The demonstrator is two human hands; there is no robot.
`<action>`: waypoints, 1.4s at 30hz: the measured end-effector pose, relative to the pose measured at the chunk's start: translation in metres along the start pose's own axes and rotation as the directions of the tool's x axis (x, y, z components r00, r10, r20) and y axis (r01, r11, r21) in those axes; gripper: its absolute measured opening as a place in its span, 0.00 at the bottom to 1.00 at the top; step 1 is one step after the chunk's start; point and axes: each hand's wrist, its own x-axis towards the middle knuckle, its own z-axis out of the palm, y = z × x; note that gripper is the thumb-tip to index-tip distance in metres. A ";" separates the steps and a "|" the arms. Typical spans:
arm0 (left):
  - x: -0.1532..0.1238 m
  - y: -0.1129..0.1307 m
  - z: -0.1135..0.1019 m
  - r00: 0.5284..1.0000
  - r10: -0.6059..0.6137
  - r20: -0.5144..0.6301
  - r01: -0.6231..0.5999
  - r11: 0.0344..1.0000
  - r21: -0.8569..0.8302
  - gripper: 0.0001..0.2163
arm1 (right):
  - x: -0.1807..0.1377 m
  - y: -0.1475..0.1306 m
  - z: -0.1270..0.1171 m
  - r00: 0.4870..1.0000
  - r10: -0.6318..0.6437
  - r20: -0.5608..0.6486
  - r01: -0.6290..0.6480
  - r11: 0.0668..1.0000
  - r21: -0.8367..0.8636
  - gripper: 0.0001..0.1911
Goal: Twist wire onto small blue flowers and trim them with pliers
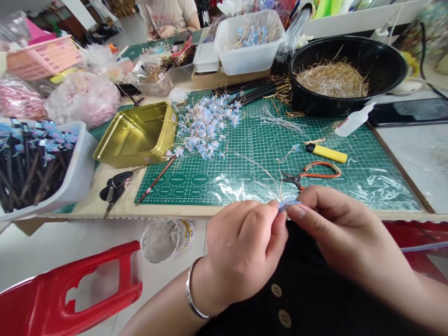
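Note:
Both hands meet at the near edge of the table, pinching a small blue flower (289,203) with thin copper-coloured wire rising from it. My left hand (245,245) is closed, its thumb and forefinger on the flower's left side. My right hand (336,224) grips the other side between thumb and forefinger. Just beyond the fingers lie orange-handled pliers (322,170) and a yellow lighter (327,152). Another wired blue flower (296,147) rests on the green cutting mat (245,163). A heap of similar blue flowers (206,126) lies farther back on the mat.
A gold tin (136,156) and a white tub of dark stems (82,151) stand left. At the back are a translucent box (245,53) and a black basin (304,95) of golden wires. A white squeeze bottle (355,120) lies right. Another person (170,16) sits opposite.

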 end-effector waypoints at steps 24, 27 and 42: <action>0.003 0.004 -0.006 0.982 -0.060 0.177 0.119 0.932 -0.341 0.02 | 0.026 -0.011 -0.046 0.884 -0.206 0.420 0.309 0.931 -0.194 0.06; 0.003 0.005 -0.005 0.972 -0.123 0.202 0.188 0.918 -0.349 0.02 | 0.027 -0.011 -0.046 0.900 -0.131 0.416 0.231 0.952 -0.200 0.07; 0.003 0.000 -0.001 0.763 -0.357 0.538 0.646 0.443 -0.622 0.04 | 0.029 -0.007 -0.046 0.887 0.026 0.461 -0.012 0.999 -0.032 0.08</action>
